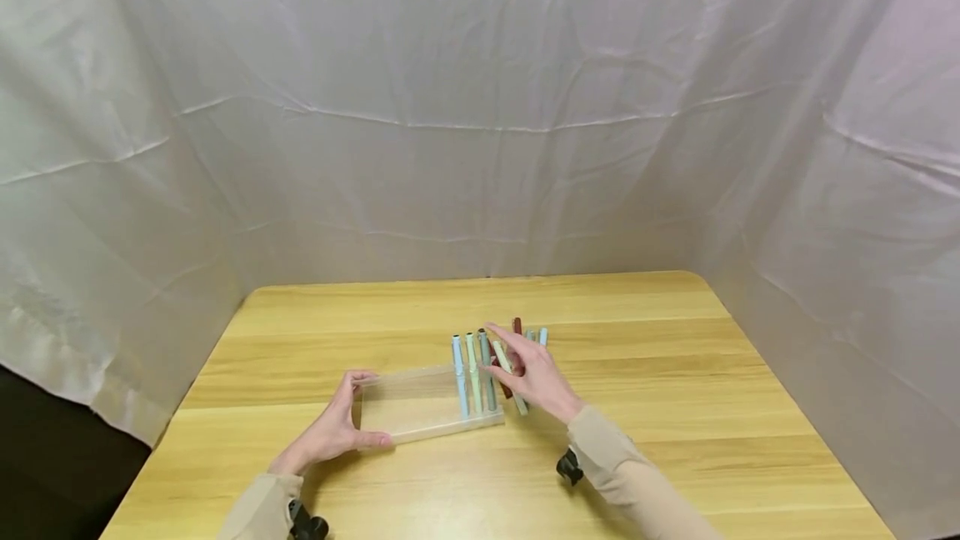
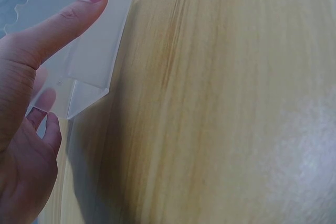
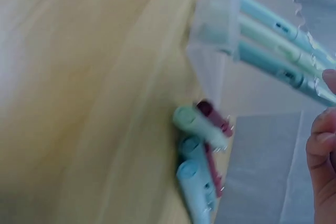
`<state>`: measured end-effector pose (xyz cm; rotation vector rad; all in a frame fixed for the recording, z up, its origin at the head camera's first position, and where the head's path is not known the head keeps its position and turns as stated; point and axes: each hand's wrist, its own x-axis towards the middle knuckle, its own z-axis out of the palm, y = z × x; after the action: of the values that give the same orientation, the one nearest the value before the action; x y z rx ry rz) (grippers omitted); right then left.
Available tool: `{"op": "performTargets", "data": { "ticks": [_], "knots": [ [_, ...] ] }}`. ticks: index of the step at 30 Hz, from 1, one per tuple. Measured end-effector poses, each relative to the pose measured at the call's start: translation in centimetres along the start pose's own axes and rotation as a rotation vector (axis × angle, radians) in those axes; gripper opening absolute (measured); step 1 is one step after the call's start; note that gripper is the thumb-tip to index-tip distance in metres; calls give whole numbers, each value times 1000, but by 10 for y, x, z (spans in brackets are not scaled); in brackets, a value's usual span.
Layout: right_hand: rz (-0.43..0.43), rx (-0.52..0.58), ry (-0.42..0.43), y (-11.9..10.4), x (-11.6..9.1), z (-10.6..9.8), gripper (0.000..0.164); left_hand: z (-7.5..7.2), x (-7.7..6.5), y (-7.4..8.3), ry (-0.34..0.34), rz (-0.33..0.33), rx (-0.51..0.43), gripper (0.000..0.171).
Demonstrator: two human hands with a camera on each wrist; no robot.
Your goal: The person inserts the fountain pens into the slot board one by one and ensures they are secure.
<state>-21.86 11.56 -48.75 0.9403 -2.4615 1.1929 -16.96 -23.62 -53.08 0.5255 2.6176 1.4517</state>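
My left hand [image 1: 337, 432] grips the left end of a clear plastic tray [image 1: 412, 398], thumb on the near edge and fingers at the far edge. At the tray's right end lie a light blue pen [image 1: 461, 377], a light green pen [image 1: 474, 373] and a grey-teal pen [image 1: 488, 373], side by side. My right hand [image 1: 536, 377] pinches the grey-teal pen near its far end with thumb and fingers. In the right wrist view only part of that hand shows at the edge, around the pen's end [image 3: 310, 88].
Just right of the tray, partly under my right hand, lies a loose group of pens: a light green one [image 3: 197, 123], dark red ones [image 3: 211, 113], a teal one [image 3: 193, 148] and a light blue one [image 3: 191, 184]. A wooden table [image 1: 675, 407] carries everything, with pale curtains [image 1: 487, 148] around it.
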Motion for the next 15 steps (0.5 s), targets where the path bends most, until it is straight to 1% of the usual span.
{"op": "performTargets", "data": {
  "ticks": [3,9,12,15],
  "knots": [
    [13,17,3,8,-7,-4,64,0,0,0,-3,-6,-4,98],
    [93,87,6,24,-18,-8,65,1,-2,0,3,-45,-9,99],
    [151,113,10,32,-22,-12,67,0,-2,-1,3,-48,-10,99],
    [238,138,8,41,-27,-15,68,1,-2,0,4,-48,-14,99]
  ]
}}
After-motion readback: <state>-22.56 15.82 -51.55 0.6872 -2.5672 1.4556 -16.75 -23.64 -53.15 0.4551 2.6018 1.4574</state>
